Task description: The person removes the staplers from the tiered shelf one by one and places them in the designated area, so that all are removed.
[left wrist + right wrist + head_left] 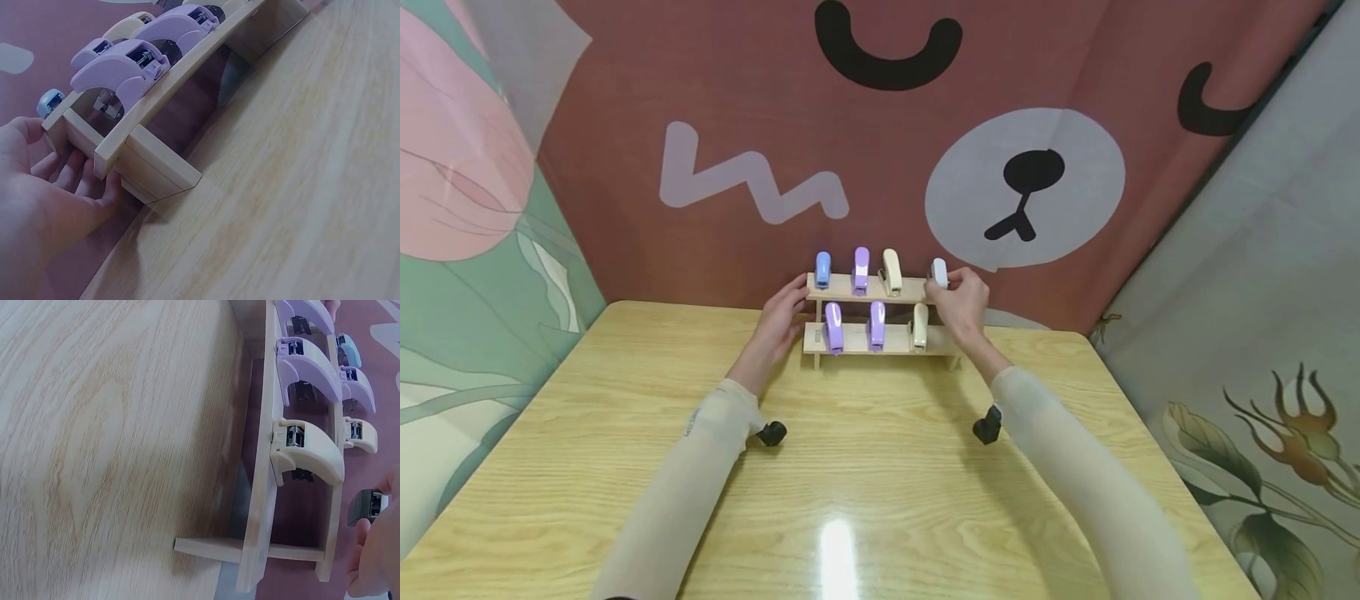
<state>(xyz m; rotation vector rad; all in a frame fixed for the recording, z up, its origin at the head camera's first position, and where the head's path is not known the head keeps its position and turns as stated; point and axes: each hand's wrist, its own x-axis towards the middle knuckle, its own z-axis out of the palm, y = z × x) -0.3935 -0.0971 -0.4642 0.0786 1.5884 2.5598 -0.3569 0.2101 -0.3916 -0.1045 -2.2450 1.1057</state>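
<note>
A two-tier wooden rack stands at the back of the table with small staplers on both shelves. My right hand pinches a whitish stapler with a dark underside, at the right end of the upper shelf. At the rack's left end, my left hand grips the shelf ends, its thumb by the upper board and fingers curled beside the lower one. The upper shelf bears a blue stapler, a purple stapler and a cream stapler. Below are two purple staplers and another cream stapler.
The wooden table extends from the rack toward me. Behind the rack hangs a reddish-brown curtain with a cartoon face, and a floral grey curtain borders the right side. Black wrist-worn pieces jut from beneath both sleeves.
</note>
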